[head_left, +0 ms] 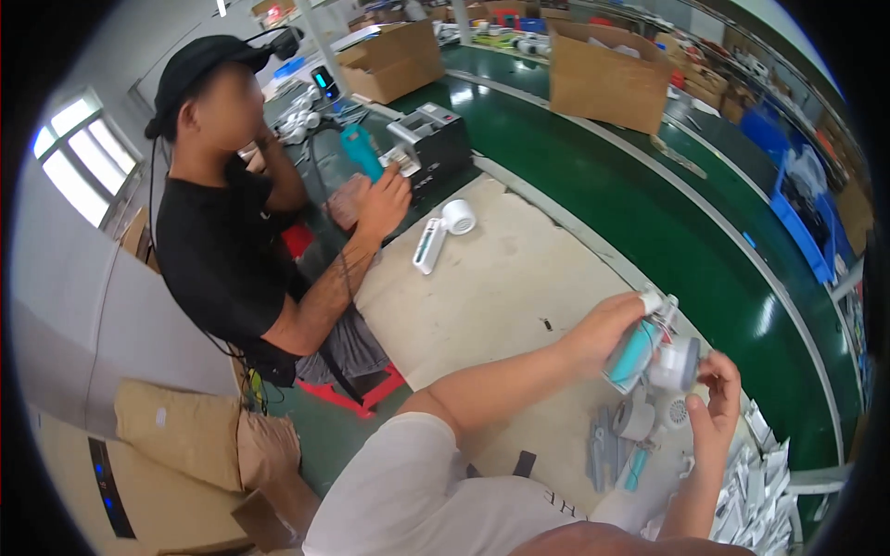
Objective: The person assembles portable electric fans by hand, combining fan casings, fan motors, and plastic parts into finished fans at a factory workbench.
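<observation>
My left hand (604,332) is closed around a white handheld fan (675,363) with a round head and grey rim. The fan's handle is uncovered, showing a teal cell and thin wires. Just beside the grey rim is my right hand (716,403), its fingers bent but apart; whether a fingertip touches the rim I cannot tell. Beneath lie more round white fan heads (636,417), grey handle pieces (603,449) and another teal part (636,469) on the beige tabletop (473,324).
A co-worker (232,195) sits across at the left, holding a teal tool (362,153) near a black box (436,148). One white fan (445,232) lies midway. Many white pieces (756,491) are heaped at lower right. Cardboard boxes (607,79) stand on the green surface beyond.
</observation>
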A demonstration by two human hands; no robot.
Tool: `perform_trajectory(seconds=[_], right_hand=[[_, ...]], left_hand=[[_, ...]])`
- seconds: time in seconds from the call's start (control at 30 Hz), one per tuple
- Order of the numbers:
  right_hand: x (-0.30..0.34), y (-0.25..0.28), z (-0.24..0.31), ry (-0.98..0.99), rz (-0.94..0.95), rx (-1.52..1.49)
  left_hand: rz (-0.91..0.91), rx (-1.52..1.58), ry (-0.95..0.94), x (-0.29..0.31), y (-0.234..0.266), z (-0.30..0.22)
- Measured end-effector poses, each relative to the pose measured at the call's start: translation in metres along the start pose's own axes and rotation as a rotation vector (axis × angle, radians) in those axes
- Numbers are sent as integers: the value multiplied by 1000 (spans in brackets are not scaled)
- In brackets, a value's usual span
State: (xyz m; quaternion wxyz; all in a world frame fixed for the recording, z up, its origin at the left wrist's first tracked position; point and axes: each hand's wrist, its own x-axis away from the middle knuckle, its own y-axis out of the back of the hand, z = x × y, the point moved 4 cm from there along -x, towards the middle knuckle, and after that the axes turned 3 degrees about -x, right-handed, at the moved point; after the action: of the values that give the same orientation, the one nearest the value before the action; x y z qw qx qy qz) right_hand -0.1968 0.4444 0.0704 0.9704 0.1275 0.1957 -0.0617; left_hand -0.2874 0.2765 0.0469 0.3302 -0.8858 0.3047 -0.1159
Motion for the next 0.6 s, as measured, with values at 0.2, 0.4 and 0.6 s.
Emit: perform_trajectory(seconds=[0.2,0.4,0.6], right_hand=[[4,-42,-33,-371,180,-572],[17,-52,-39,-520,248,-898],[8,-57,-23,-320,73,-803]], left_hand=[[118,186,103,24,-12,-11],[151,247,121,27,-9,-6],[71,231,149,17,0,-6]])
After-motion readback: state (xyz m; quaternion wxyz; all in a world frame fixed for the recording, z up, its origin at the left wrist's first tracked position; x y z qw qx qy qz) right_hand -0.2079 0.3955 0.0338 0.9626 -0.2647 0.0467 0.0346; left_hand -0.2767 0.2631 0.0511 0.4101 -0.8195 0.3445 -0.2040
